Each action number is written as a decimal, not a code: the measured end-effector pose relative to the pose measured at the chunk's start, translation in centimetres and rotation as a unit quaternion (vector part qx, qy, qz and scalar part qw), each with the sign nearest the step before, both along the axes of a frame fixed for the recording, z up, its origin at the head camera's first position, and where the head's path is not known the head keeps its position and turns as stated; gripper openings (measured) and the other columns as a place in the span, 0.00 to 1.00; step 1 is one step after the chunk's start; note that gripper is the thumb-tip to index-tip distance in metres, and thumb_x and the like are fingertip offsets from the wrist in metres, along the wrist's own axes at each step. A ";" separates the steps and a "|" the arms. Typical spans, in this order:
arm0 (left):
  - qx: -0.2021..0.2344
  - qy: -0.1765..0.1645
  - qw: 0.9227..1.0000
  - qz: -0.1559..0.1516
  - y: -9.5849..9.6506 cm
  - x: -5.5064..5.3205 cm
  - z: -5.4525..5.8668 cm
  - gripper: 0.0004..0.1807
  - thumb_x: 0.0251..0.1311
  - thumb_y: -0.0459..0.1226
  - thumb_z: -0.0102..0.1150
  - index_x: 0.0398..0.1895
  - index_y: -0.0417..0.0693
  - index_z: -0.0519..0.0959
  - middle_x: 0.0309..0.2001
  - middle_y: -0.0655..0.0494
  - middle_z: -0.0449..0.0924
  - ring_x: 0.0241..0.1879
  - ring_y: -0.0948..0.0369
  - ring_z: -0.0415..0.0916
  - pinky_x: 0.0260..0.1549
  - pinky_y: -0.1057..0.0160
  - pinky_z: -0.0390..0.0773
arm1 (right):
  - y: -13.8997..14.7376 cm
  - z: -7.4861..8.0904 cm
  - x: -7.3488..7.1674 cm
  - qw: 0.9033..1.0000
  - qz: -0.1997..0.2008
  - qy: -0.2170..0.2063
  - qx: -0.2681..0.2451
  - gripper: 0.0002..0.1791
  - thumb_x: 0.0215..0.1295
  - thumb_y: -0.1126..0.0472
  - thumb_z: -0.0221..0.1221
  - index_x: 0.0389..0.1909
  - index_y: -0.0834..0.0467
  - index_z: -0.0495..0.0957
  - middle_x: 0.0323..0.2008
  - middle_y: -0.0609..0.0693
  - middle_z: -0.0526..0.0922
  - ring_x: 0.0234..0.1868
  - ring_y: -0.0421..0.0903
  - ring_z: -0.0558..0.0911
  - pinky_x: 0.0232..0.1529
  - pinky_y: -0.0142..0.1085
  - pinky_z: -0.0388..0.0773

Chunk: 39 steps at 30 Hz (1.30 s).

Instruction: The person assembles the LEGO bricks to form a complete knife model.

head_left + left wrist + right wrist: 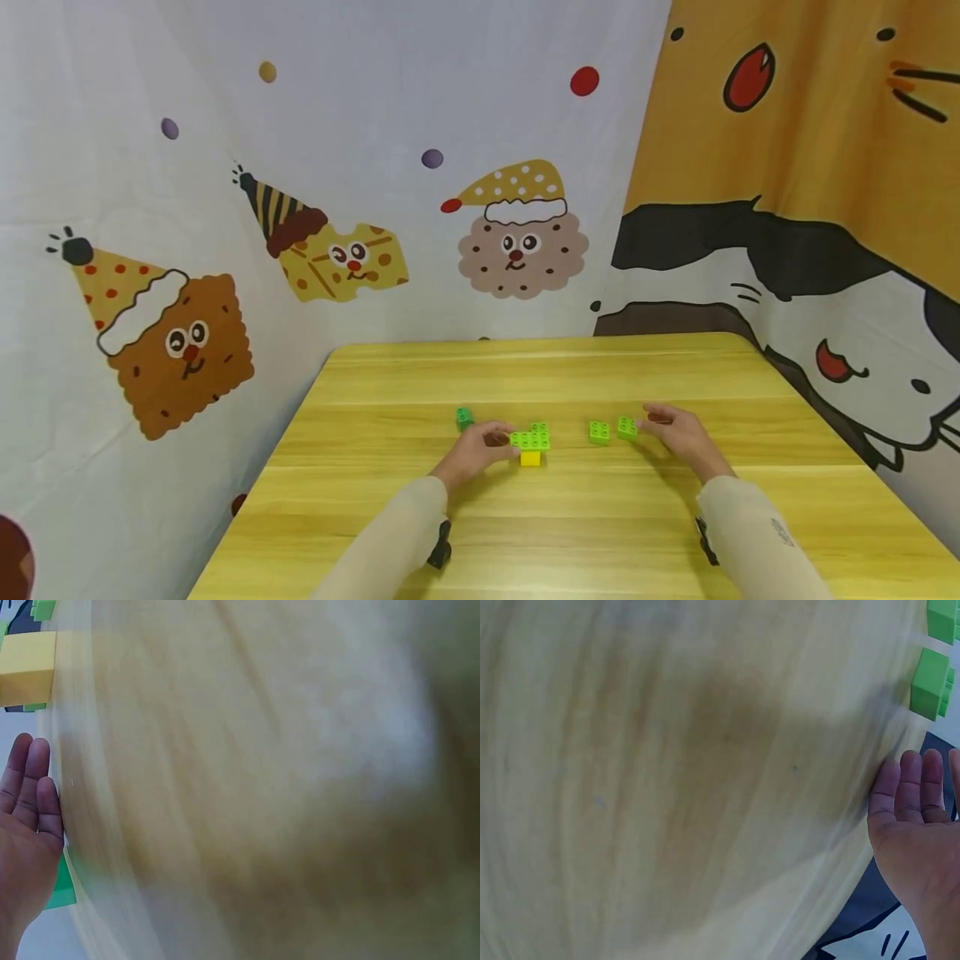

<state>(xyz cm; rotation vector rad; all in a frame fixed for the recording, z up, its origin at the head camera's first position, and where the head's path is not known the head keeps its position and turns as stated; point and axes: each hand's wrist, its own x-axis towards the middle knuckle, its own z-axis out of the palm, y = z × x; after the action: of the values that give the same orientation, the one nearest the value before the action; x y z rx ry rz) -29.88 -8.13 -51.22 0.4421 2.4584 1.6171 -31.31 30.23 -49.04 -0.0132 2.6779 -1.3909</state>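
Near the middle of the table, several lime-green toy building bricks [530, 441] sit on top of a yellow brick [530, 458]. My left hand [476, 450] is just left of this stack, fingers loosely extended; whether the thumb touches it, I cannot tell. Behind that hand stands a dark green brick [463, 415], partly hidden by it. Two separate lime-green bricks lie to the right: one brick [599, 432] and a second brick [627, 428]. Beside the second is my right hand [684, 440], its fingers fairly straight in the right wrist view and apart from the brick [930, 684].
The wooden table [570, 533] reaches back to a wall covered by a white cloth [360, 100] with cartoon figures. At the right hangs an orange cloth part [810, 150] with a cat drawing. Dark straps [441, 546] sit at both wrists.
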 end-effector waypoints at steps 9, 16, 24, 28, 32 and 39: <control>0.006 -0.001 1.000 -0.013 0.1 0.3 0.1 0.19 0.62 0.44 0.68 0.55 0.52 0.81 0.45 0.55 0.79 0.45 0.57 0.75 0.43 0.57 0.77 | 0.0 -1.2 0.4 1.000 0.008 -0.016 -0.026 0.39 0.71 0.48 0.60 0.73 0.66 0.59 0.66 0.70 0.65 0.66 0.68 0.65 0.62 0.61 0.64; 0.003 0.002 1.000 -0.013 -0.2 0.7 -0.1 0.18 0.62 0.42 0.68 0.54 0.51 0.81 0.46 0.54 0.79 0.45 0.57 0.75 0.43 0.57 0.77 | -0.8 -1.8 0.8 0.999 0.016 -0.002 -0.030 0.38 0.69 0.50 0.62 0.71 0.68 0.62 0.65 0.70 0.67 0.65 0.67 0.67 0.60 0.58 0.68; 0.005 -0.006 1.000 -0.010 -0.4 0.8 0.2 0.17 0.63 0.42 0.67 0.54 0.52 0.81 0.45 0.54 0.79 0.45 0.56 0.75 0.44 0.56 0.76 | -1.4 -1.8 0.8 0.999 0.020 0.004 -0.028 0.36 0.69 0.53 0.62 0.70 0.69 0.63 0.64 0.71 0.68 0.63 0.67 0.69 0.58 0.57 0.70; 0.010 -0.006 1.000 -0.012 -0.4 0.8 0.3 0.16 0.63 0.41 0.67 0.54 0.52 0.81 0.45 0.54 0.79 0.45 0.56 0.75 0.43 0.56 0.76 | -1.4 -1.9 0.6 0.999 0.017 -0.003 -0.030 0.37 0.69 0.52 0.63 0.70 0.68 0.63 0.64 0.71 0.68 0.63 0.67 0.68 0.58 0.57 0.70; 0.011 -0.004 1.000 -0.011 -0.3 0.7 0.3 0.17 0.63 0.42 0.67 0.54 0.51 0.81 0.46 0.54 0.79 0.45 0.57 0.75 0.44 0.56 0.76 | -1.3 -1.9 0.4 1.000 0.012 -0.004 -0.026 0.36 0.68 0.53 0.64 0.70 0.67 0.64 0.64 0.70 0.69 0.63 0.66 0.69 0.59 0.57 0.70; 0.001 -0.003 1.000 -0.008 0.0 0.2 0.2 0.19 0.62 0.45 0.68 0.54 0.54 0.81 0.45 0.56 0.79 0.45 0.57 0.75 0.44 0.56 0.76 | -1.0 -1.9 0.1 1.000 0.002 0.009 -0.007 0.33 0.69 0.53 0.62 0.67 0.70 0.67 0.61 0.70 0.72 0.60 0.65 0.72 0.57 0.55 0.72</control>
<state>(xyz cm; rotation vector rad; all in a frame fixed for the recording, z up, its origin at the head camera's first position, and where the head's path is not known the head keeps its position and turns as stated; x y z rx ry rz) -29.64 -8.17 -51.02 0.4548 2.4429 1.6121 -31.21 29.26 -50.95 -0.0333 2.6807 -1.4145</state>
